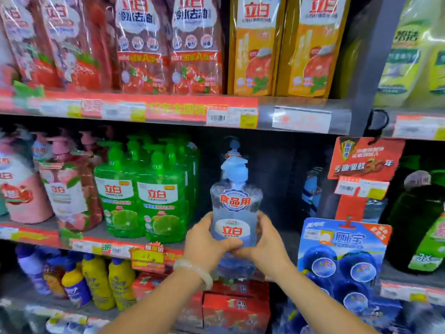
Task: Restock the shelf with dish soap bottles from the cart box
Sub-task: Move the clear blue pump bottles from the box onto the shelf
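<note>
Both hands, left hand (207,239) and right hand (267,242), clasp the lower body of the clear dish soap bottle (234,213), held upright at the front edge of the middle shelf (168,237), in the gap right of the green bottles (144,196). Set too near the edge, it could tip off; swung left, it could knock the green ones.

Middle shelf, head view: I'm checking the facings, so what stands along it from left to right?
Pink pump bottles → green pump bottles → clear bottle gripped by left hand and right hand → red hanging sign → dark green bottle.
</note>
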